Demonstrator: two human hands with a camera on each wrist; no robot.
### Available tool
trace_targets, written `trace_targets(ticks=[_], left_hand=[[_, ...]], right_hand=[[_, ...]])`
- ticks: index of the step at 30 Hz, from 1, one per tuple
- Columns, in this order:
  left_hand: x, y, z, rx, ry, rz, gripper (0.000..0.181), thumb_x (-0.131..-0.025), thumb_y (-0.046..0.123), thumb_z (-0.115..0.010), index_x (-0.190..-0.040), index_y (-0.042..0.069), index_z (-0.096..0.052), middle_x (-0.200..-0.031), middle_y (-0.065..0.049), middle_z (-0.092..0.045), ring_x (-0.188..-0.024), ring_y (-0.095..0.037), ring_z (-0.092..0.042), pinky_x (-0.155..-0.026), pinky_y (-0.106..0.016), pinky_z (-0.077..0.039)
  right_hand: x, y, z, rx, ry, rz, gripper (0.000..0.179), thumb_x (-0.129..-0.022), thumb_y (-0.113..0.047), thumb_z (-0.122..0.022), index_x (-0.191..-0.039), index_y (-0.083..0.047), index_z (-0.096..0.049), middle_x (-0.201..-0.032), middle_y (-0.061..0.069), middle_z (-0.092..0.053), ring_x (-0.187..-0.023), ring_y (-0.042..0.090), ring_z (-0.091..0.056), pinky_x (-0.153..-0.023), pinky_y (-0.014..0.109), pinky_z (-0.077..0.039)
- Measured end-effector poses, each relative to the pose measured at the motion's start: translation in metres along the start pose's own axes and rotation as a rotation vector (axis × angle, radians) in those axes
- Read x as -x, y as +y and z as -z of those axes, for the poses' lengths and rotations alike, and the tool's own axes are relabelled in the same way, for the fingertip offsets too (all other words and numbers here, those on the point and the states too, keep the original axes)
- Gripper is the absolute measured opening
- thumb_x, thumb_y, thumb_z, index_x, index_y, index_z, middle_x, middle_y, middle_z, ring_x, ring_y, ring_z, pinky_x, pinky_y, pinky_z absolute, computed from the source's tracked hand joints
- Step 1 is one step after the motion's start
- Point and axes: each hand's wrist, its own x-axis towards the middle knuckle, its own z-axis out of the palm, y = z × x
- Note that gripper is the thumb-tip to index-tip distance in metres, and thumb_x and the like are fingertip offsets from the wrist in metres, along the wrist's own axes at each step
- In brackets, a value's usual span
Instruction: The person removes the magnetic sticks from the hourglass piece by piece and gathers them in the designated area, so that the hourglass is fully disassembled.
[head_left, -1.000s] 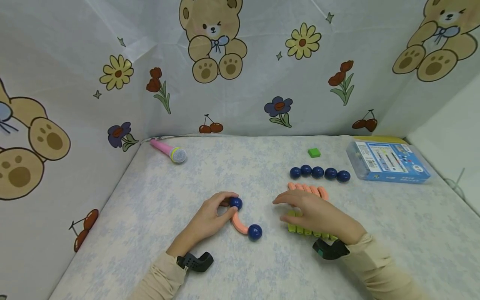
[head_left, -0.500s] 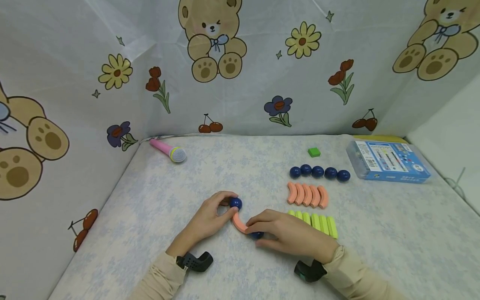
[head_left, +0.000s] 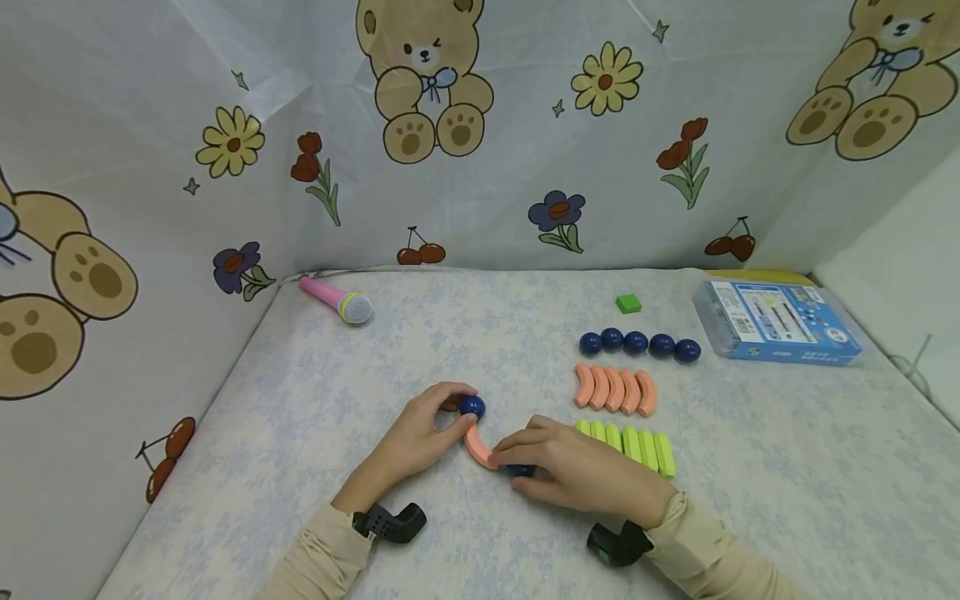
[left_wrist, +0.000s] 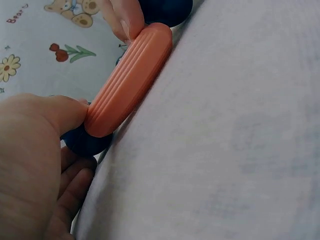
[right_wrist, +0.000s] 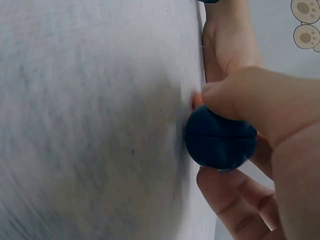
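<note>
A curved orange piece (head_left: 478, 447) lies on the table with a dark blue ball at each end. My left hand (head_left: 416, 437) pinches the far ball (head_left: 472, 407) between thumb and fingers, its thumb by the orange end. At the near end, my right hand (head_left: 573, 468) holds the other blue ball (right_wrist: 220, 137), thumb on one side and fingers on the other. In the head view that ball is mostly covered by the right hand. The left wrist view shows the grooved side of the orange piece (left_wrist: 131, 82) between both balls.
On the right lie a row of blue balls (head_left: 635, 343), several curved orange pieces (head_left: 614, 390) and several yellow-green sticks (head_left: 632, 444). Behind them are a green block (head_left: 628, 304) and a blue-and-clear box (head_left: 780, 323). A pink toy microphone (head_left: 337, 301) lies back left.
My right hand has come left and down from above the orange pieces and sticks and taken hold of the near blue ball. The left hand has stayed on the far ball.
</note>
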Motion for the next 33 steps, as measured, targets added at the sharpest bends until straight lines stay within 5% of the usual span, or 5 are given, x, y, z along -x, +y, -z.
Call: trace_targets(ticks=[9,21,27,33], left_hand=[[0.000,-0.002,-0.001,-0.007,-0.006,0.013,0.035,-0.100,0.022,-0.071,-0.133,0.011,-0.063,-0.130,-0.003,-0.066,-0.115,-0.018,-0.065,-0.099,-0.034,-0.054],[-0.004,-0.002,-0.002,-0.015,-0.014,0.015,0.035,-0.100,0.022,-0.070,-0.133,0.013,-0.063,-0.131,-0.002,-0.065,-0.117,-0.017,-0.064,-0.100,-0.033,-0.053],[-0.001,-0.002,-0.002,-0.013,-0.018,0.034,0.035,-0.101,0.023,-0.070,-0.133,0.013,-0.063,-0.131,-0.002,-0.065,-0.117,-0.017,-0.064,-0.100,-0.034,-0.053],[0.000,-0.004,-0.002,-0.015,-0.013,0.035,0.035,-0.100,0.023,-0.070,-0.133,0.014,-0.063,-0.131,-0.002,-0.065,-0.117,-0.016,-0.064,-0.100,-0.033,-0.053]], right_hand=[[0.002,0.000,0.007,0.025,-0.005,-0.041,0.030,-0.099,-0.024,-0.073,-0.128,-0.022,-0.070,-0.127,-0.009,-0.066,-0.116,0.008,-0.063,-0.095,0.029,-0.056],[0.000,0.030,0.046,0.042,0.190,-0.103,0.028,-0.093,-0.013,-0.078,-0.120,-0.011,-0.071,-0.121,0.001,-0.064,-0.103,0.013,-0.063,-0.081,0.035,-0.059],[-0.004,0.058,0.071,0.141,0.216,-0.241,0.035,-0.094,-0.017,-0.077,-0.127,-0.010,-0.068,-0.124,0.006,-0.065,-0.101,0.020,-0.068,-0.084,0.041,-0.060],[-0.015,0.079,0.080,0.115,0.217,-0.340,0.041,-0.096,-0.020,-0.076,-0.133,-0.007,-0.065,-0.127,0.009,-0.068,-0.113,0.027,-0.066,-0.095,0.046,-0.056]])
